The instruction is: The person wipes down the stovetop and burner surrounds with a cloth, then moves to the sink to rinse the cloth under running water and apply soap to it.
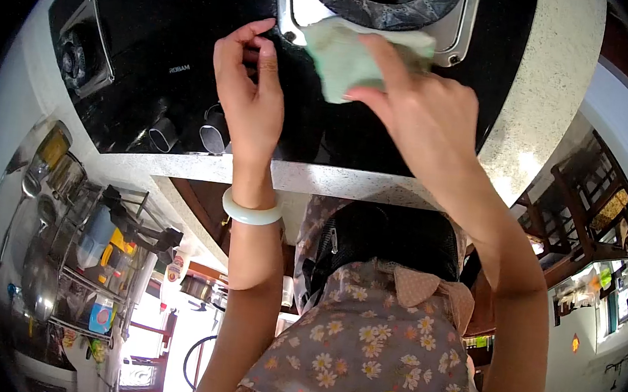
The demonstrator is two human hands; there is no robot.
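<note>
A pale green cloth point(341, 58) lies partly on the front edge of the metal drip tray point(289, 11) and partly on the black glass cooktop point(172, 27). My right hand point(430, 109) grips and presses the cloth, thumb and index finger toward the left; its other fingers are partly hidden. My left hand point(253, 79) is beside the tray's front left corner, fingers loosely bent and apart from the thumb, with nothing visible in it. Above the cloth is the dark round burner point(382, 11).
Two control knobs point(215, 129) stand near the cooktop's front edge, left of my left wrist. A second burner point(78, 56) is at the far left. The speckled counter point(547, 89) borders the cooktop. A wire rack point(90, 281) with kitchen items stands lower left.
</note>
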